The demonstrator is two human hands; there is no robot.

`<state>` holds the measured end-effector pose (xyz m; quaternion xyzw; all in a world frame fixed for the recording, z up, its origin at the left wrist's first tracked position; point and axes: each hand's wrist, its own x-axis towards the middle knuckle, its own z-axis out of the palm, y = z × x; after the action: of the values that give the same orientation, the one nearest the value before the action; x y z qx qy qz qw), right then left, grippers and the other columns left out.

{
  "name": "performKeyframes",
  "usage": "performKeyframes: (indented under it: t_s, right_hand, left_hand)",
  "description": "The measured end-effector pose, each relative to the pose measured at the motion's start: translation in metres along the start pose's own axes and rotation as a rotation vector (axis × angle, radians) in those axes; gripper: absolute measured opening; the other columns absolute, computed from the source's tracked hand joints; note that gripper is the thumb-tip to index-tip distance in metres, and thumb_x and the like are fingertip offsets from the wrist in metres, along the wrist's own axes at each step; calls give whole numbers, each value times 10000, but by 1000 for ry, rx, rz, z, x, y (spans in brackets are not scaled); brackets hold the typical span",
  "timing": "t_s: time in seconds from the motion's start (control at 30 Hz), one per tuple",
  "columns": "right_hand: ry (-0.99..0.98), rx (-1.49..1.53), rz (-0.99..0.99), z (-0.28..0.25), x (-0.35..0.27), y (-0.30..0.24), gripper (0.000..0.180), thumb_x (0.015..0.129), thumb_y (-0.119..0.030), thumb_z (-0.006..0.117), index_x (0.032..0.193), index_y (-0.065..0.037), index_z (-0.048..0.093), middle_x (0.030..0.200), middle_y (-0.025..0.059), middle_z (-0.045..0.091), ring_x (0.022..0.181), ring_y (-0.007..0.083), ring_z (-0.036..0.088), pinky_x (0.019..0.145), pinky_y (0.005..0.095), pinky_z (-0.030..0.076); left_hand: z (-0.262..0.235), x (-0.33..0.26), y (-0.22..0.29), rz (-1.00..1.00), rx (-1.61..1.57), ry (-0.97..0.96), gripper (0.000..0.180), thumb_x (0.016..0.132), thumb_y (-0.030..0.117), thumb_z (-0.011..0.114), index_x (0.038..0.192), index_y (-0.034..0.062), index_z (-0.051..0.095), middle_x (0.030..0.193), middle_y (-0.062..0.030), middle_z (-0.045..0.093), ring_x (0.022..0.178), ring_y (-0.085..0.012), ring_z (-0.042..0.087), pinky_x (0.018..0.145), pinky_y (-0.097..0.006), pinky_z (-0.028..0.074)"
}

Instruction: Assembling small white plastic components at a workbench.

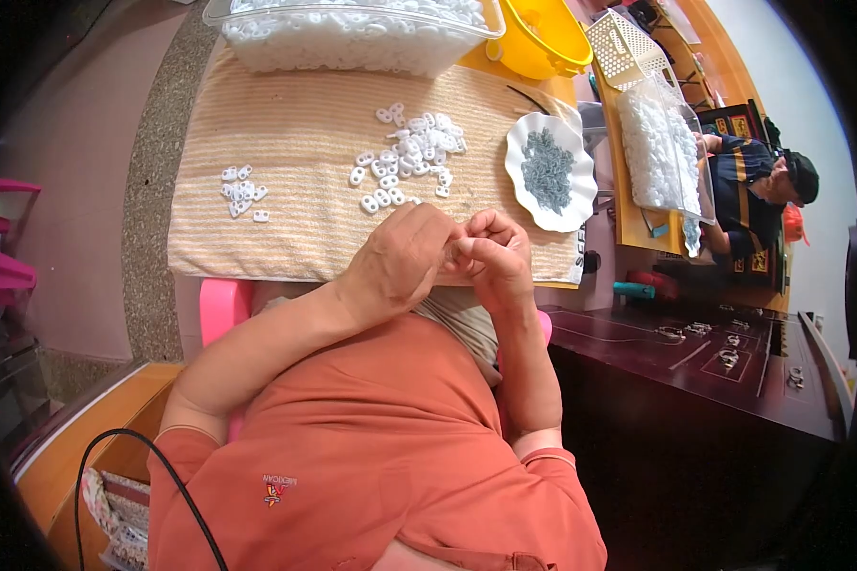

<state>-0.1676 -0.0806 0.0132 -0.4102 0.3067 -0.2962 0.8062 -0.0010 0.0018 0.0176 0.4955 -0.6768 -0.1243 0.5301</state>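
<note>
My left hand (402, 252) and my right hand (498, 262) meet above the front edge of the striped towel (276, 238), fingers closed and fingertips together. Whatever they pinch is too small and too covered to make out. Just beyond them lies a loose heap of small white oval pieces with two holes (417, 150). To the left is a smaller group of white pieces (243, 193). A white plate with a wavy rim (581, 209) stands to the right, bearing many small grey pieces (548, 173).
At the back stand a clear tub (352, 59) full of white pieces and a yellow basket (543, 43). Another person (757, 190) sits at the right by a second clear tub (659, 152). A pink stool (5, 233) is far left; a dark cabinet (695, 362) is right.
</note>
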Motion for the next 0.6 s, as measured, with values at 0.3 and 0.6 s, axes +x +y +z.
performKeyframes:
  t_s: [0.3, 0.6]
  right_hand:
    - [96, -263, -205, 4, -2, -4, 140, 806, 46, 636, 896, -8, 544, 852, 80, 624, 683, 109, 603, 616, 270, 558]
    - [306, -915, -367, -25, 10, 2, 62, 807, -2, 654, 845, -2, 605, 717, 31, 605, 574, 41, 527, 521, 205, 423]
  left_hand:
    - [0, -2, -7, -666, -498, -12, 115, 853, 49, 651, 947, 14, 596, 792, -2, 598, 611, -101, 508, 524, -251, 390]
    - [-4, 1, -10, -1083, -1115, 74, 131, 879, 70, 640, 999, 27, 608, 772, 31, 569, 521, -17, 393, 448, -165, 305]
